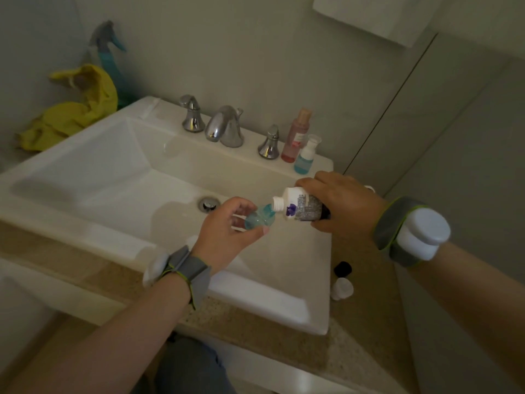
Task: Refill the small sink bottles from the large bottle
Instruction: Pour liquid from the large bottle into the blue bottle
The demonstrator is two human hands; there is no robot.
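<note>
My left hand (224, 231) grips a small clear bottle with blue liquid (260, 218) over the right side of the white sink (85, 177). My right hand (341, 203) holds the large white bottle (298, 206) tipped on its side, its open neck touching the small bottle's mouth. Both bottles are uncapped. A black cap (343, 269) and a white cap (342, 288) lie on the counter to the right of the sink. Another small blue bottle (305, 157) and a pink bottle (295, 137) stand at the sink's back right corner.
A chrome faucet (224, 126) with two handles sits on the sink's back rim. A yellow cloth (74, 109) and a teal spray bottle (109, 55) rest at the back left. The speckled counter (284, 336) runs along the front, with a wall close on the right.
</note>
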